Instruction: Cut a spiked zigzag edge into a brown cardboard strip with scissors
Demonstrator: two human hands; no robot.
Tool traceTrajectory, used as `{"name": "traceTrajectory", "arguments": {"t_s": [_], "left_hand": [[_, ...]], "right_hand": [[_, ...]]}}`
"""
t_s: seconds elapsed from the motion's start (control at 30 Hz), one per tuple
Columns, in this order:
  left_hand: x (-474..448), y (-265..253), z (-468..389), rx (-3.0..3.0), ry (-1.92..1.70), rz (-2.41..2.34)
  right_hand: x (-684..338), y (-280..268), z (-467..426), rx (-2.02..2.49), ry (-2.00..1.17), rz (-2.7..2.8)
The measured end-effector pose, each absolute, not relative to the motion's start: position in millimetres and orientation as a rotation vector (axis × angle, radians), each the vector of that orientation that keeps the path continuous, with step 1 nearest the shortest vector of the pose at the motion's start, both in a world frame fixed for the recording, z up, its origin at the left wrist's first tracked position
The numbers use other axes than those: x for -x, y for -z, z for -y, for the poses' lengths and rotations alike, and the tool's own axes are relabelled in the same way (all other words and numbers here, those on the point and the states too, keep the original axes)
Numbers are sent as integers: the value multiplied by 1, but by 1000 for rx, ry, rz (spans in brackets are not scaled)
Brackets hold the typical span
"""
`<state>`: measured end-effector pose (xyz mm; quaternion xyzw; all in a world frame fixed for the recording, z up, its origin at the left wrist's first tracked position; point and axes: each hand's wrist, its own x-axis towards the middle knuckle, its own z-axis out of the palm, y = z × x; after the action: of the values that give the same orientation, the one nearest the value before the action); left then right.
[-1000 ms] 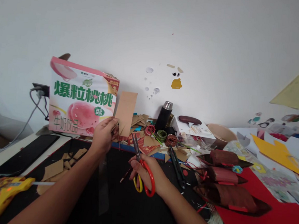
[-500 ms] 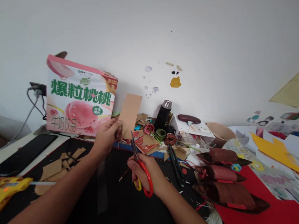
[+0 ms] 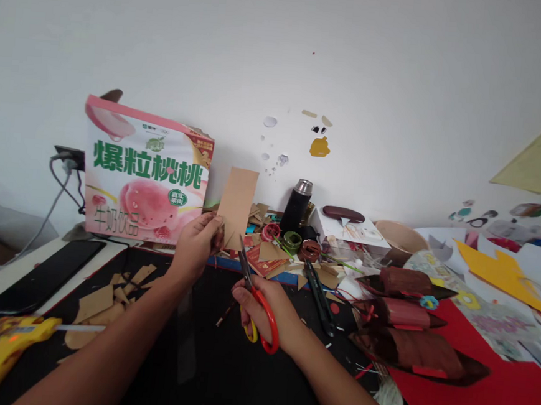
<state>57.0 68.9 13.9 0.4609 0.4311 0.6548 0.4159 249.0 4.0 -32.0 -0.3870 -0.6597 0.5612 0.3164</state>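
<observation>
The left hand (image 3: 199, 240) pinches the lower left edge of a flat, matte tan cardboard strip (image 3: 237, 200), roughly rectangular and tilted slightly, just right of a printed carton (image 3: 146, 174). The right hand (image 3: 266, 308) is curled around scissors (image 3: 245, 268) with red and yellow loops, their slim metal blades pointing up near the strip's lower end; contact is unclear. Angular cardboard scraps (image 3: 96, 304) lie on the black mat (image 3: 223, 380); three brown, pointed boat shapes (image 3: 420, 355) sit at right.
</observation>
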Motion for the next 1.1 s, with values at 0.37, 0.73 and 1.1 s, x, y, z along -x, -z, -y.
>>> {"name": "traceTrajectory", "arguments": {"t_s": [0.37, 0.73, 1.1], "left_hand": [[-59, -14, -68, -1171, -1659, -1087], [-62, -14, -66, -1184, -1648, -1124], [-63, -10, -68, -1172, -1666, -1100]], "right_hand": [[-248, 29, -4, 1031, -1491, 1709], [-249, 34, -5, 1015, -1481, 1721], [-248, 31, -5, 1040, -1488, 1700]]}}
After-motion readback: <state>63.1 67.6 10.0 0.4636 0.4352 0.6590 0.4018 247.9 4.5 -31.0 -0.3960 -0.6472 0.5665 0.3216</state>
